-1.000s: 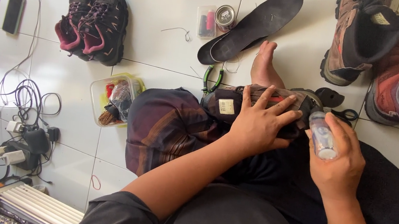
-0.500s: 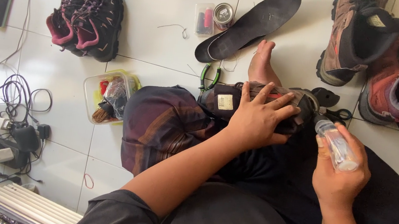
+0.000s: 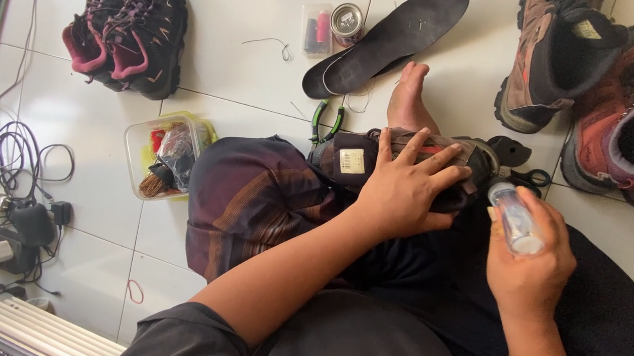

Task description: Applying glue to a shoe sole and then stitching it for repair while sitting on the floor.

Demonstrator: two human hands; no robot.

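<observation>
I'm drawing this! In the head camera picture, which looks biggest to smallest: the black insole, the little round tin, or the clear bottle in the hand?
1. Black insole, by far the largest.
2. Clear bottle in the right hand, though it sits nearer the camera, which enlarges it.
3. Round tin, smallest.

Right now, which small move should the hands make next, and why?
Probably tilt the small clear bottle in the right hand toward the shoe: the left hand lies flat on it, pinning it on the lap, and the bottle sits just beside it.
</observation>
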